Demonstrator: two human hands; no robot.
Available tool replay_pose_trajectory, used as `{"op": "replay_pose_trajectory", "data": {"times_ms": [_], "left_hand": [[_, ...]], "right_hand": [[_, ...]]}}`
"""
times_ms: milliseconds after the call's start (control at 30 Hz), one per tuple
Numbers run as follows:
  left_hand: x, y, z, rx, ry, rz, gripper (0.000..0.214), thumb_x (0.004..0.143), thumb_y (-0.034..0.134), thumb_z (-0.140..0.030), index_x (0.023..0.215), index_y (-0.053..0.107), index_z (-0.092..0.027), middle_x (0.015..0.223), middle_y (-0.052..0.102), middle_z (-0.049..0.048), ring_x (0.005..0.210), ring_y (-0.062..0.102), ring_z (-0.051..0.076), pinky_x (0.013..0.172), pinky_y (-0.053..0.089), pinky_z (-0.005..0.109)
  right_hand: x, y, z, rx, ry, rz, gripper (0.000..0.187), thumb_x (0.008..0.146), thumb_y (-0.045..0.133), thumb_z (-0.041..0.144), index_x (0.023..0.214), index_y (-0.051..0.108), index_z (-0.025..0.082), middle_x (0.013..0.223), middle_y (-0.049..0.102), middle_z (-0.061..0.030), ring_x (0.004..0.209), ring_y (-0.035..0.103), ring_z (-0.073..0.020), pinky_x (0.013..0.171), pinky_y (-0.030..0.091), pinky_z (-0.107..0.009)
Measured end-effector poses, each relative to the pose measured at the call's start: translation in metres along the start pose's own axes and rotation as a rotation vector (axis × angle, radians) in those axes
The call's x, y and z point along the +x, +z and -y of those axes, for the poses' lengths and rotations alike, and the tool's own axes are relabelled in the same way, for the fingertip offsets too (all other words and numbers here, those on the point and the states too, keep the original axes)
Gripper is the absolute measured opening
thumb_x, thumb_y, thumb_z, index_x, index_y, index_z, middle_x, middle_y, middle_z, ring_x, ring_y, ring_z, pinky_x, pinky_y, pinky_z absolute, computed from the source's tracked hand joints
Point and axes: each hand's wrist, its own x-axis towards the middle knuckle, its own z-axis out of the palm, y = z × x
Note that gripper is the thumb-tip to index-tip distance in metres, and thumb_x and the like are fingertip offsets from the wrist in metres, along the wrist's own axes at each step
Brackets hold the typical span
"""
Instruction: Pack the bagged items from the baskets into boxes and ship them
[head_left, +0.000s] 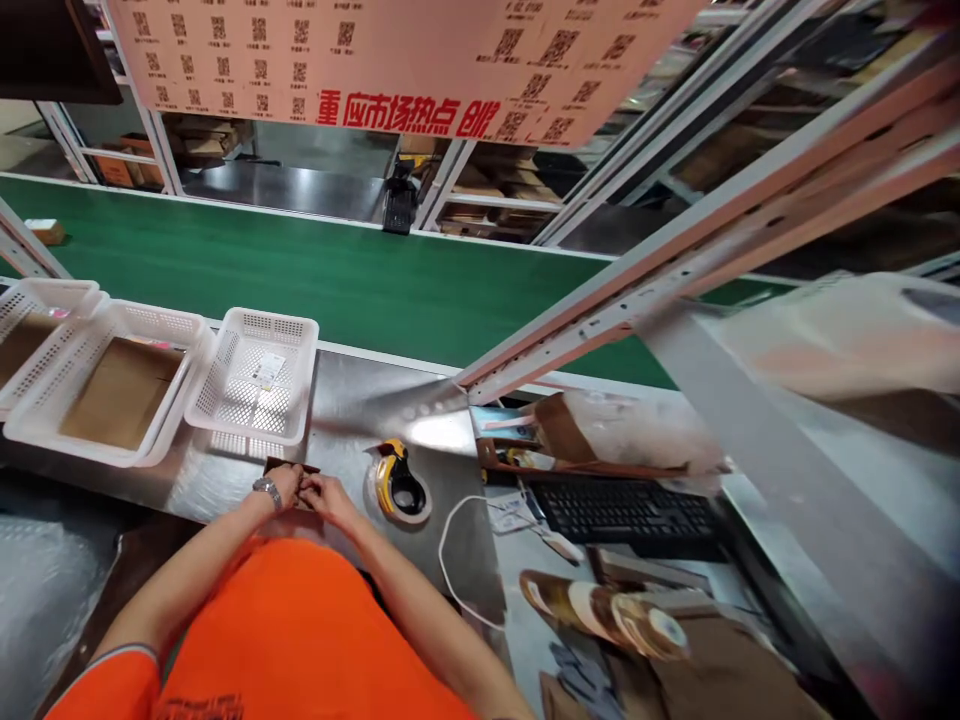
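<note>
Close to my body, at the steel table's edge, both hands are together on a small brown cardboard piece [271, 464], perhaps a little box. Its corners show around my fingers; the rest is hidden. My left hand [285, 483], with a watch [267, 490] on the wrist, has its fingers closed on the left part. Pinched fingers of my right hand [322, 495] meet it from the right. A yellow and black tape dispenser [393, 486] lies to the right of my hands. Just beyond them stands a white plastic basket [307, 375] with a paper slip [268, 370] inside.
More white baskets [142, 455] holding brown cardboard [124, 395] stand left. A green conveyor belt [360, 280] runs behind the steel table [345, 385]. A slanting metal post [540, 340] rises at right, near a keyboard [630, 510], tape rolls [600, 610] and a white cable [444, 540].
</note>
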Motion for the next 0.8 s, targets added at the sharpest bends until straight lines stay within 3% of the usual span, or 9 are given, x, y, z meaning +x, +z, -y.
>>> {"op": "replay_pose_trajectory", "data": {"times_ms": [67, 200, 267, 367, 500, 633, 800], "left_hand": [[-0.013, 0.006, 0.012, -0.031, 0.018, -0.043, 0.052, 0.095, 0.076, -0.019, 0.147, 0.065, -0.019, 0.141, 0.075, 0.0158, 0.13, 0.074, 0.029, 0.113, 0.057, 0.036], [-0.042, 0.042, 0.044, -0.148, -0.147, -0.454, 0.061, 0.107, 0.054, -0.026, 0.166, 0.046, -0.013, 0.153, 0.065, 0.023, 0.145, 0.063, 0.034, 0.126, 0.05, 0.05], [-0.051, 0.063, 0.056, -0.245, -0.215, -0.518, 0.066, 0.106, 0.053, -0.031, 0.168, 0.043, -0.01, 0.156, 0.062, 0.026, 0.151, 0.059, 0.037, 0.129, 0.047, 0.054], [-0.054, 0.083, 0.061, -0.362, -0.167, -0.27, 0.08, 0.101, 0.056, -0.031, 0.173, 0.035, -0.004, 0.172, 0.049, 0.0313, 0.162, 0.048, 0.039, 0.135, 0.041, 0.054], [-0.049, 0.078, 0.048, -0.27, -0.185, -0.046, 0.099, 0.093, 0.066, -0.03, 0.178, 0.023, -0.002, 0.186, 0.017, 0.0328, 0.173, 0.028, 0.044, 0.139, 0.032, 0.055], [-0.042, 0.059, 0.036, -0.185, -0.247, 0.018, 0.087, 0.098, 0.061, -0.029, 0.177, 0.032, -0.006, 0.186, 0.02, 0.0303, 0.168, 0.036, 0.048, 0.135, 0.035, 0.057], [-0.04, 0.046, 0.034, -0.171, -0.245, 0.028, 0.073, 0.103, 0.058, -0.028, 0.171, 0.045, -0.006, 0.181, 0.033, 0.034, 0.161, 0.049, 0.047, 0.13, 0.043, 0.052]], "right_hand": [[-0.006, -0.002, -0.004, -0.011, -0.031, -0.022, 0.02, 0.086, 0.072, 0.014, 0.103, 0.081, 0.018, 0.093, 0.079, -0.0051, 0.084, 0.072, -0.0206, 0.081, 0.058, -0.031], [-0.013, -0.005, -0.01, -0.24, -0.222, 0.013, 0.03, 0.095, 0.072, 0.018, 0.125, 0.079, 0.021, 0.124, 0.077, -0.0111, 0.106, 0.076, -0.0239, 0.096, 0.063, -0.035], [-0.012, -0.006, -0.01, -0.421, -0.314, 0.104, 0.034, 0.1, 0.069, 0.02, 0.133, 0.077, 0.023, 0.141, 0.074, -0.0131, 0.11, 0.078, -0.0247, 0.096, 0.064, -0.036], [-0.003, -0.006, -0.003, -0.567, -0.378, 0.225, 0.036, 0.102, 0.07, 0.021, 0.136, 0.078, 0.025, 0.156, 0.07, -0.0126, 0.106, 0.08, -0.0253, 0.089, 0.066, -0.034], [0.015, -0.002, 0.01, -0.633, -0.402, 0.322, 0.042, 0.1, 0.073, 0.02, 0.141, 0.077, 0.027, 0.164, 0.067, -0.0102, 0.094, 0.082, -0.0235, 0.082, 0.067, -0.033], [0.026, 0.002, 0.019, -0.668, -0.403, 0.363, 0.046, 0.1, 0.075, 0.025, 0.146, 0.075, 0.032, 0.162, 0.069, -0.0081, 0.094, 0.082, -0.0224, 0.083, 0.066, -0.031], [0.0, -0.006, 0.009, -0.536, -0.402, 0.26, 0.042, 0.107, 0.062, 0.026, 0.147, 0.073, 0.027, 0.166, 0.064, -0.0126, 0.13, 0.076, -0.0271, 0.109, 0.064, -0.041]]}}
